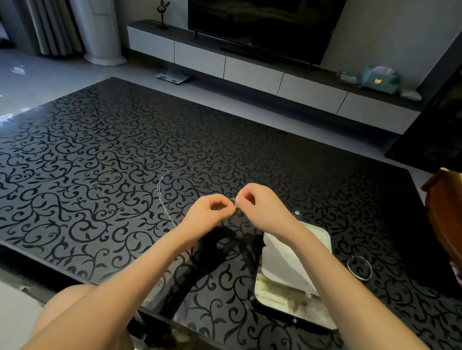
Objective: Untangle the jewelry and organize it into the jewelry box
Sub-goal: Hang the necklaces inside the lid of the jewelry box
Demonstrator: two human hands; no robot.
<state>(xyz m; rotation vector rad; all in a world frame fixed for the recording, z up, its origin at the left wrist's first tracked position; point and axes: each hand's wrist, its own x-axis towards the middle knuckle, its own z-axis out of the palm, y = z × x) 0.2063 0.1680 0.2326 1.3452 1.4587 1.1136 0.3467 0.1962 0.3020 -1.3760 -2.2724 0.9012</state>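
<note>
My left hand (210,214) and my right hand (260,204) are raised above the black patterned table (87,163), fingertips close together. Between them they pinch a small tangled piece of jewelry (233,205); what kind it is I cannot tell. A thin silver chain (161,197) lies on the table left of my left hand, curving toward my left wrist. The open jewelry box (321,237) with its pale lining sits under my right forearm, small items in its near compartments. A thin bangle (359,267) lies on the table right of the box.
A wooden chest (458,220) stands at the table's right edge. Beyond the table are a TV on a low cabinet (254,71), a scale on the floor (174,77) and curtains at the left. My knee (70,308) is at the table's near edge.
</note>
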